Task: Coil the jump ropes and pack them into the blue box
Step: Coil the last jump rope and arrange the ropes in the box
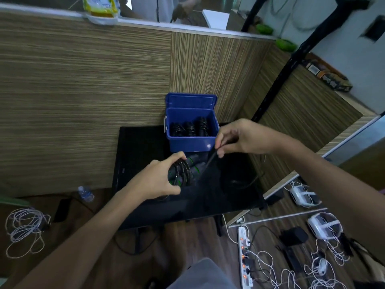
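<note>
A blue box (190,142) stands open at the back of a small black table (229,197), lid raised behind it. Three coiled black jump ropes (189,128) lie inside it. My left hand (160,180) grips a black jump rope (183,174) with green-marked handles, its cord wound in loops around the handles. My right hand (237,136), just in front of the box's right corner, pinches the loose end of the cord, which runs taut down to the bundle. More slack black cord lies on the table to the right.
A wood-grain counter wall (104,90) rises behind the table. On the floor lie a water bottle (85,193), a tangle of white cable (25,228), a power strip (244,255) and white devices (323,224) with cords. A black stand leg (279,80) slants at right.
</note>
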